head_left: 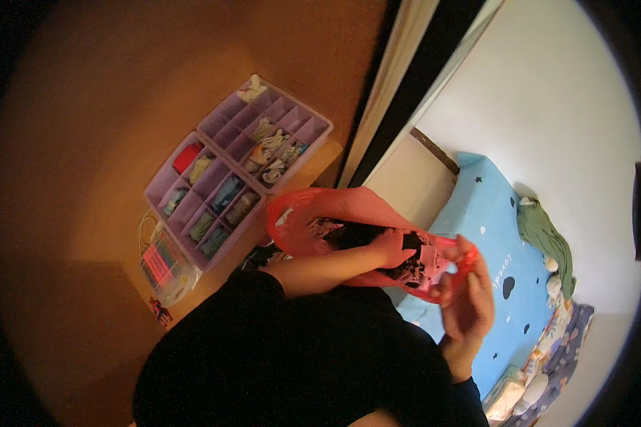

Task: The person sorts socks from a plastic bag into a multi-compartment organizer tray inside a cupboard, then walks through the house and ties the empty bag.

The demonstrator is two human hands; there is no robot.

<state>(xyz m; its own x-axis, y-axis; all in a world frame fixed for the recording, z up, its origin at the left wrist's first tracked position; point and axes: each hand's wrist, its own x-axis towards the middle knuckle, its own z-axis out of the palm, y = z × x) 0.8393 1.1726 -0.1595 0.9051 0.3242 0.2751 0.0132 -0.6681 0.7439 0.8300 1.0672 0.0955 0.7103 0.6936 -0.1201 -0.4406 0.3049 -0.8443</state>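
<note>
A red plastic bag hangs open in front of me. Black, pink and white patterned cloth-like items lie inside it. My left hand reaches into the bag's mouth and touches the dark contents. Most of its fingertips are hidden, so I cannot see whether it grips anything. At the bag's right end, my right hand pinches the rim between curled fingers.
Left of the bag, a purple divided box with its second half holds rolled cloth pieces. Beside it lies a clear case of coloured pens. Rightward is a bed with a blue sheet and a green garment.
</note>
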